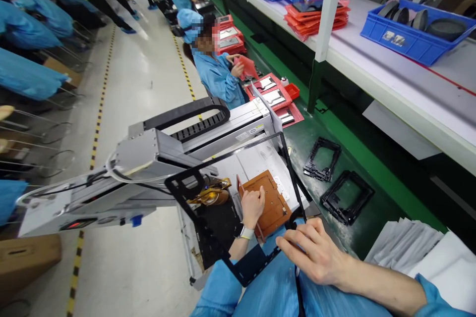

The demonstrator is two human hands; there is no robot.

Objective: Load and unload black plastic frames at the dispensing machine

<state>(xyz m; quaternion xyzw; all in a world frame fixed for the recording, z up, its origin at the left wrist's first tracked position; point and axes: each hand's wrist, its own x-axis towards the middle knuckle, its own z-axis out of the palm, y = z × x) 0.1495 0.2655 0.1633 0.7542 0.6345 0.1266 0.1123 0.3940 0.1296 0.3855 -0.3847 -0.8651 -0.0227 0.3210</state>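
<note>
My right hand [314, 252] grips the near edge of a large thin black frame [286, 158], which stands tilted over my lap and the machine bed. My left hand [253, 206] reaches through that frame and rests with bent fingers on an orange-brown fixture plate [273, 198] on the white machine bed; whether it grips anything there I cannot see. A watch sits on that wrist. A grey machine arm [148, 163] with a black cable chain hangs left of the plate.
Two stacks of black frames [323, 158] [347, 197] lie on the green bench. White sheets [405, 245] sit at my right. A seated co-worker [215, 72] in blue handles red trays [275, 94]. Blue bins [412, 34] stand on the white shelf.
</note>
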